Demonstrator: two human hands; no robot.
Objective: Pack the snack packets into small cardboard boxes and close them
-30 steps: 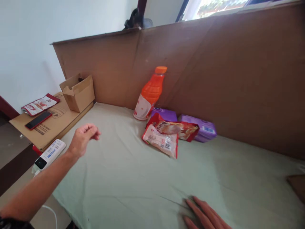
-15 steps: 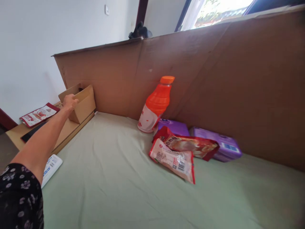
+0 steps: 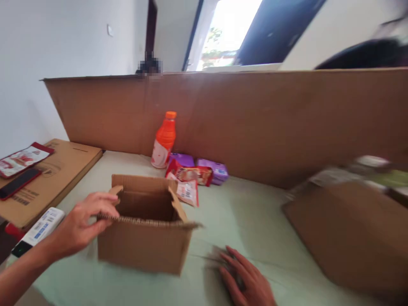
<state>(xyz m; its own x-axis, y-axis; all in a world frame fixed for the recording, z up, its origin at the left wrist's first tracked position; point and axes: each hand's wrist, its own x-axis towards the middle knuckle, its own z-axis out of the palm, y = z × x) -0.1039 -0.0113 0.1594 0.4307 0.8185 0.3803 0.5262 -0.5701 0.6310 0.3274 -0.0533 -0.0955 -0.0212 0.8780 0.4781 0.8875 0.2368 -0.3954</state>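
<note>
An open-topped cardboard box [image 3: 143, 246] stands upright on the pale green cloth [image 3: 245, 212], its inside dark. My left hand [image 3: 91, 216] grips its near left corner, thumb low and fingers over the rim. To the right of the box, my right hand [image 3: 247, 278] hovers over or rests on the cloth, fingers apart and holding nothing; motion smears it a little. Behind the box are an orange bottle [image 3: 164, 142] with a pinkish label, a red snack bag [image 3: 194, 174], a pale pink packet [image 3: 187, 193] and two purple packs [image 3: 218, 171].
A tall cardboard wall [image 3: 255, 127] runs along the back. On the left, a flat carton [image 3: 73, 157] carries a red-and-white pouch [image 3: 24, 159] and a dark phone [image 3: 19, 183]. A white package [image 3: 44, 227] lies before it. A blurred cardboard box [image 3: 350, 229] stands at right.
My left hand has brought the box from the flat carton at the left onto the cloth in front. My right hand has come into view, and the view has swung right.
</note>
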